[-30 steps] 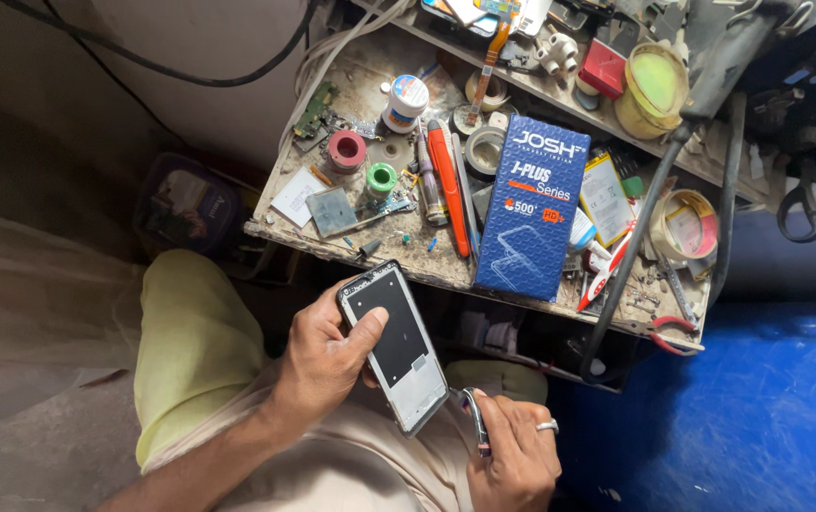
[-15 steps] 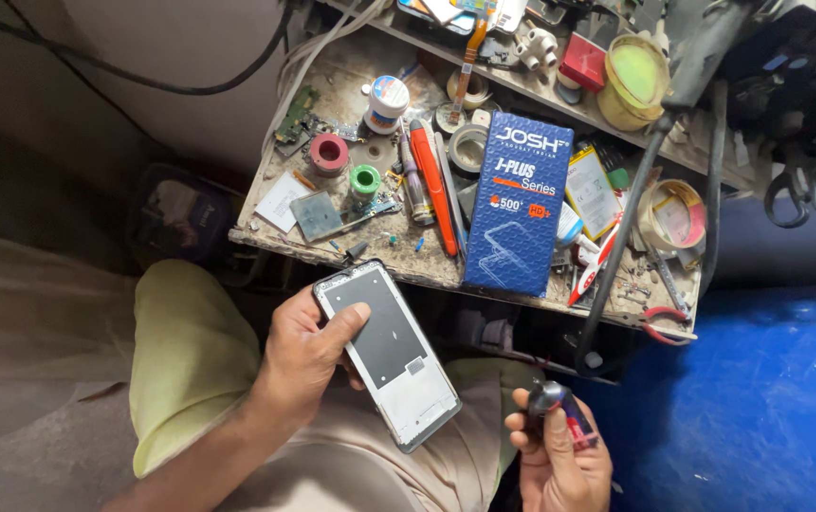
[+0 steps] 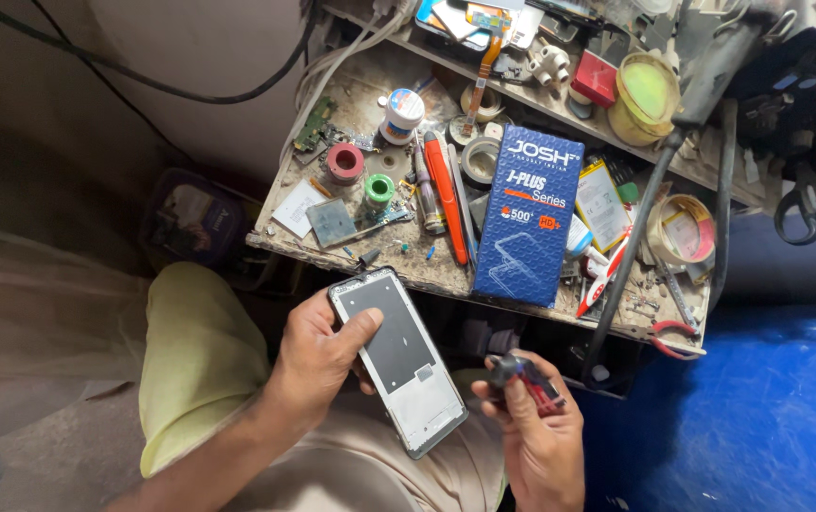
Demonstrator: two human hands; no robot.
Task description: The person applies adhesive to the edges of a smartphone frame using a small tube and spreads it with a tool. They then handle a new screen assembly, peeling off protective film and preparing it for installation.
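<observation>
Nearest to me, my left hand (image 3: 318, 356) has its grip clamped on a flat rectangular phone frame with a dark panel and pale lower section (image 3: 398, 360): thumb across the near edge, fingers wrapped behind, the frame tilted over my lap and clear of the worktop. Just beside it my right hand (image 3: 540, 436) has its grip closed around a small tool with a dark head and red handle (image 3: 526, 377), held near the frame's lower corner but not touching it.

Past the hands sits the grimy wooden worktop (image 3: 427, 275), crowded edge to edge. A tall blue cardboard box (image 3: 531, 218) lies right above the hands, with an orange pen-shaped tool (image 3: 448, 194) alongside it on the left. Further left I see a green tape spool (image 3: 379, 190), a red tape spool (image 3: 344, 161) and a small square grey plate (image 3: 332, 221). Red-handled pliers (image 3: 673, 334) hang at the worktop's right edge, and a long dark rod (image 3: 635, 237) slants across that side.

Farthest back are a yellow-green round tin (image 3: 645, 90) and black-handled scissors (image 3: 811, 204).
</observation>
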